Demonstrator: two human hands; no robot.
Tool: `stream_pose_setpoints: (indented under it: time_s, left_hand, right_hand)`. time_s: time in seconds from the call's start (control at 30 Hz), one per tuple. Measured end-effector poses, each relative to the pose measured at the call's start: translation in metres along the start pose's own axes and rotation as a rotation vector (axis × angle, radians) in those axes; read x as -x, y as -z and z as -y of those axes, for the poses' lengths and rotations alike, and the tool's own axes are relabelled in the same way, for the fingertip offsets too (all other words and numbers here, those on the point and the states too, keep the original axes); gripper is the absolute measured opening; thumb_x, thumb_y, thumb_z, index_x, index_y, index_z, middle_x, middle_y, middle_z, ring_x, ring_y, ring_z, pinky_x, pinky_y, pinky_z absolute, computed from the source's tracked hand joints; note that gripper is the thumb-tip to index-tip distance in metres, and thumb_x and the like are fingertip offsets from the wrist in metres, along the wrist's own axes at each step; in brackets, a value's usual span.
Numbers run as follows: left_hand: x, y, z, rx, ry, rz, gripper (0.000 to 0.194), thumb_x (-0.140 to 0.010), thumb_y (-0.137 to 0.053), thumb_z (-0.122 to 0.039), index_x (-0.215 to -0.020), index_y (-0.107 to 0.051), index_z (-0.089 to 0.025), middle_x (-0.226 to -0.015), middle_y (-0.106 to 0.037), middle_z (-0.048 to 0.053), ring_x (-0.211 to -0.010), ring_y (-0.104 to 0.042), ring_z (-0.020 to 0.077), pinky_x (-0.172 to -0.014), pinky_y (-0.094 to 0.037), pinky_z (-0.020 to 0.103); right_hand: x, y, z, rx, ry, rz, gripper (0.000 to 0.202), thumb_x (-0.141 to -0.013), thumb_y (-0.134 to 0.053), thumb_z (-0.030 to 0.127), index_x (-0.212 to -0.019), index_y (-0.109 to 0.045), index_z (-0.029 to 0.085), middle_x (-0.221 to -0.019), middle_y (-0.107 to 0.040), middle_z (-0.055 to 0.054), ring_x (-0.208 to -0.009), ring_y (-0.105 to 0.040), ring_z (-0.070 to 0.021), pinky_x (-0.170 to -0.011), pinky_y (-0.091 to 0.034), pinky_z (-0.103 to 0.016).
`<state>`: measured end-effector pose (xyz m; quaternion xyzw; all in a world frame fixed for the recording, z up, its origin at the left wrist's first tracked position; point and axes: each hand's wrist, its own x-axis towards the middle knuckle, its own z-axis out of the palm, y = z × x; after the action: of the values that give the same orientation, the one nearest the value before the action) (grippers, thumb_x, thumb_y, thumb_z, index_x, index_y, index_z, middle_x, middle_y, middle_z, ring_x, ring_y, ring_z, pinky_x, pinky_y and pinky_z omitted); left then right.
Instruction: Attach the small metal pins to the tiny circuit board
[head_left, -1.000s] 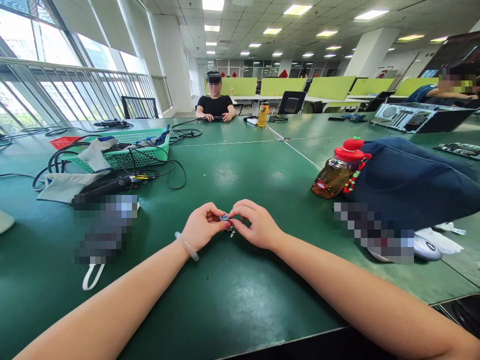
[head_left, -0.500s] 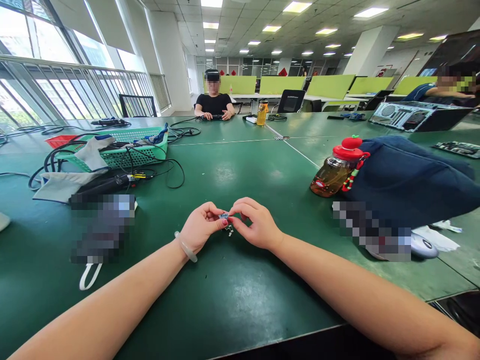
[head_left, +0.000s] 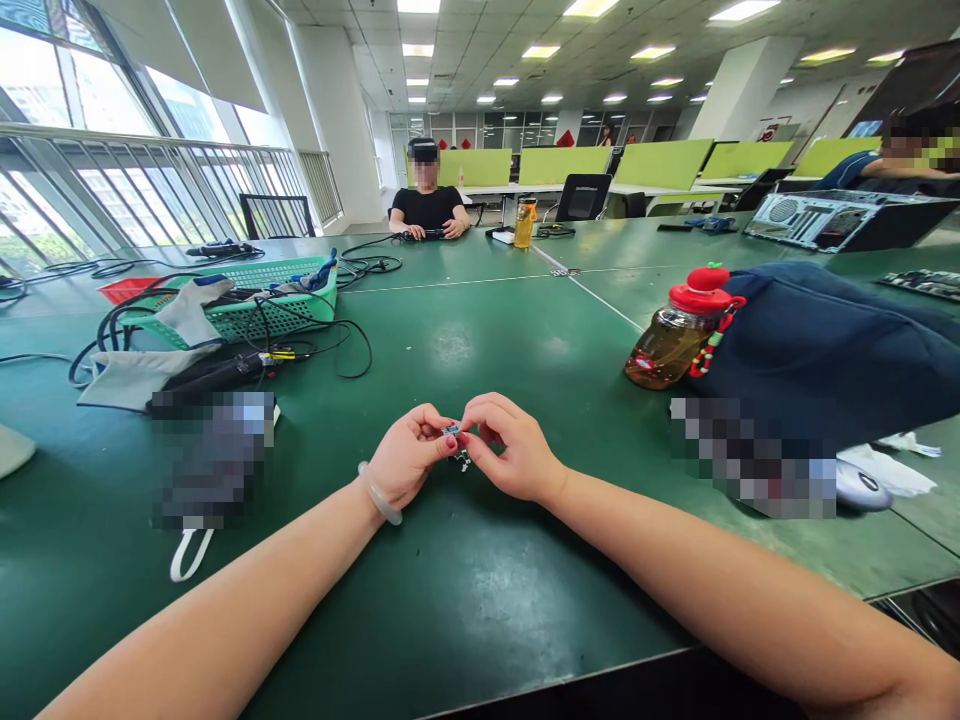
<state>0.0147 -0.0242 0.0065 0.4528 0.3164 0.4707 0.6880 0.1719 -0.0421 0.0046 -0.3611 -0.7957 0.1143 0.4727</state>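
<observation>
Near the middle of the green table [head_left: 480, 560], my left hand [head_left: 409, 452] pinches a small blue part [head_left: 451, 430] between thumb and fingers. A pale bangle circles that wrist. My right hand [head_left: 514, 445] meets it from the other side, thumb and fingertips closed at the part's right end. Whatever lies between those right fingertips is too small to make out. Small white and silver pieces [head_left: 463, 461] show just below the fingertips, on or close to the tabletop.
At the left are a green basket [head_left: 289, 308] with cables and gloves, and a blurred dark object [head_left: 214, 460]. A red-lidded bottle [head_left: 667, 345], dark blue bag [head_left: 832, 360] and mouse [head_left: 862, 487] stand right. A person [head_left: 427, 205] sits across the table.
The camera view has shifted slightly. Both hands keep nearly the same pose, and the left fingers now cover a little more of the blue part.
</observation>
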Motion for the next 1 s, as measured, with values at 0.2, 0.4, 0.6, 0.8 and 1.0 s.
stream_pose_setpoints:
  time_s: [0.2, 0.4, 0.6, 0.8, 1.0]
  left_hand:
    - [0.0005, -0.0004, -0.0018, 0.045, 0.005, 0.02, 0.035, -0.05, -0.081, -0.016, -0.064, -0.049, -0.013, -0.064, -0.066, -0.001, -0.059, -0.061, 0.0081, -0.06, -0.047, 0.019]
    - [-0.0002, 0.002, 0.0009, -0.012, -0.029, 0.035, 0.034, -0.052, -0.08, -0.014, -0.065, -0.049, -0.013, -0.063, -0.065, -0.002, -0.057, -0.059, 0.007, -0.057, -0.046, 0.018]
    - [0.0002, 0.0018, 0.0025, -0.041, -0.046, 0.04, 0.034, -0.052, -0.079, -0.013, -0.066, -0.049, -0.013, -0.061, -0.063, -0.003, -0.055, -0.057, 0.0059, -0.055, -0.045, 0.017]
    - [-0.0011, 0.0062, 0.0032, -0.028, -0.062, 0.044, 0.033, -0.053, -0.079, -0.015, -0.066, -0.049, -0.013, -0.064, -0.064, -0.002, -0.057, -0.057, 0.0068, -0.057, -0.046, 0.019]
    - [-0.0019, 0.0062, 0.0048, -0.042, -0.068, 0.04, 0.032, -0.055, -0.078, -0.016, -0.067, -0.049, -0.013, -0.063, -0.063, -0.002, -0.057, -0.056, 0.0063, -0.057, -0.045, 0.018]
  right_hand:
    - [0.0006, -0.0009, -0.0026, -0.027, 0.03, -0.045, 0.007, -0.079, -0.049, 0.019, -0.084, -0.053, 0.02, -0.089, -0.055, -0.003, -0.057, -0.045, -0.008, -0.057, -0.043, -0.023]
    - [0.0004, -0.0003, -0.0024, -0.042, 0.011, -0.075, 0.005, -0.08, -0.051, 0.02, -0.083, -0.055, 0.02, -0.09, -0.054, -0.003, -0.054, -0.044, -0.0064, -0.057, -0.044, -0.023]
    - [0.0007, -0.0021, -0.0014, -0.039, 0.024, -0.048, 0.006, -0.08, -0.051, 0.02, -0.084, -0.057, 0.02, -0.092, -0.054, -0.003, -0.054, -0.042, -0.0058, -0.056, -0.043, -0.022]
    - [0.001, -0.002, -0.0015, -0.025, 0.014, -0.061, 0.006, -0.079, -0.052, 0.02, -0.083, -0.056, 0.019, -0.09, -0.055, -0.003, -0.054, -0.043, -0.0063, -0.057, -0.044, -0.023]
    - [-0.0002, -0.0042, -0.0017, -0.021, 0.008, -0.075, 0.004, -0.079, -0.053, 0.02, -0.082, -0.056, 0.019, -0.089, -0.055, -0.003, -0.052, -0.042, -0.0058, -0.057, -0.044, -0.023]
